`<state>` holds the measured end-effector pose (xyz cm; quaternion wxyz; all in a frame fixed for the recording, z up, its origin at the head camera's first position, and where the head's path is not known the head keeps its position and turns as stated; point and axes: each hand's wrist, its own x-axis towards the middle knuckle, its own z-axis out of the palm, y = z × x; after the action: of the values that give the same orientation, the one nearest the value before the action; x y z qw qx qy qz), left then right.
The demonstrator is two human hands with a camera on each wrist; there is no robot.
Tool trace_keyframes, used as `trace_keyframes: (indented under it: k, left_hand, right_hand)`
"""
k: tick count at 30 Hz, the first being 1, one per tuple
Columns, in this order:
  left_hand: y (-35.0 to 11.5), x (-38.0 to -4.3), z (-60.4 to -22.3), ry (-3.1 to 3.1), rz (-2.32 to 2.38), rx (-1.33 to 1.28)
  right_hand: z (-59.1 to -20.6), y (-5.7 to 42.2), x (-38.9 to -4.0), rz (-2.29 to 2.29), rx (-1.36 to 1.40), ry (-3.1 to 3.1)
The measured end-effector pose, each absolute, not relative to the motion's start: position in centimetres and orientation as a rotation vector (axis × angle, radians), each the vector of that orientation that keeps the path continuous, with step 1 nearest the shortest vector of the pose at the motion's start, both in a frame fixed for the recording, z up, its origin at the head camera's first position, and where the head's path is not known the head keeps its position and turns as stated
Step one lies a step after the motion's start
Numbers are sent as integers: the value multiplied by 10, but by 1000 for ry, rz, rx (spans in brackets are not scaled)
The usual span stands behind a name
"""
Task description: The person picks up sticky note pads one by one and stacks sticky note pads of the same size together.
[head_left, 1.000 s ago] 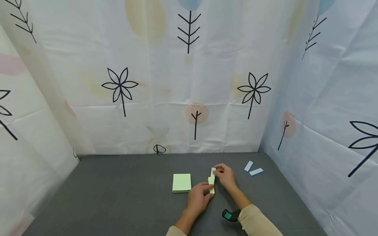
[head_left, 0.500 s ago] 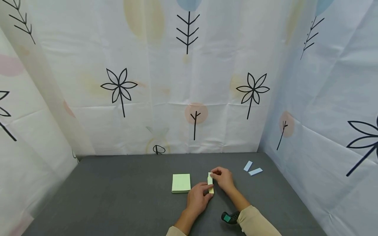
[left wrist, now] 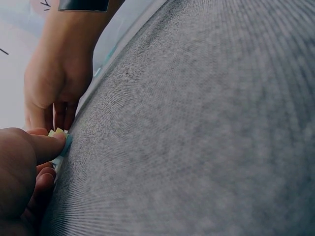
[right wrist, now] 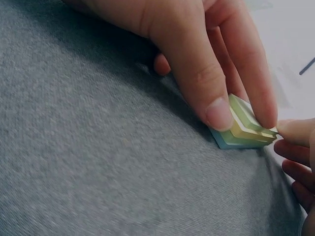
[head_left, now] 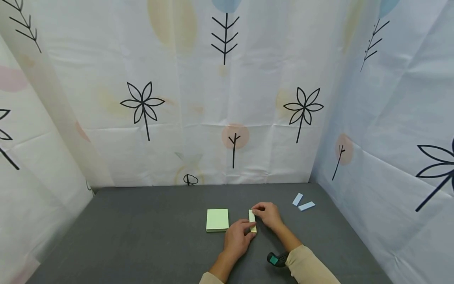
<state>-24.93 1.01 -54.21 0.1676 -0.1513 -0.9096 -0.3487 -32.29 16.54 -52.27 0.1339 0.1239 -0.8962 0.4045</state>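
A small stack of narrow sticky note pads [head_left: 252, 218] stands on the grey table between both hands. In the right wrist view its layers show: a pale green pad [right wrist: 244, 114] on top, yellow [right wrist: 242, 132] below, blue [right wrist: 231, 142] at the bottom. My left hand [head_left: 237, 239] holds the near end of the stack, its thumb and fingers on opposite sides. At the far end, my right hand [head_left: 269, 217] pinches the stack between thumb and fingers. The fingers hide part of the pads' sides.
Left of the hands lies a square pale green sticky note pad [head_left: 217, 221]. Two narrow light blue strips, one upright-slanted [head_left: 297, 199] and one lying flatter [head_left: 306, 206], sit at the back right. Patterned white curtains [head_left: 198, 98] enclose the table [head_left: 142, 236].
My right hand has brought the green pad slightly left and toward me, so it now lines up over the yellow one. The left hand has stayed at the near end.
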Motion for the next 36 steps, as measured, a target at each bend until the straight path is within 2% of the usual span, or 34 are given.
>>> trace_keyframes:
  k: [36]
  left_hand:
    - [8,-250,-540,-2592,-1019,-464]
  right_hand:
    - [-519,171,-318,1240,460,-2681]
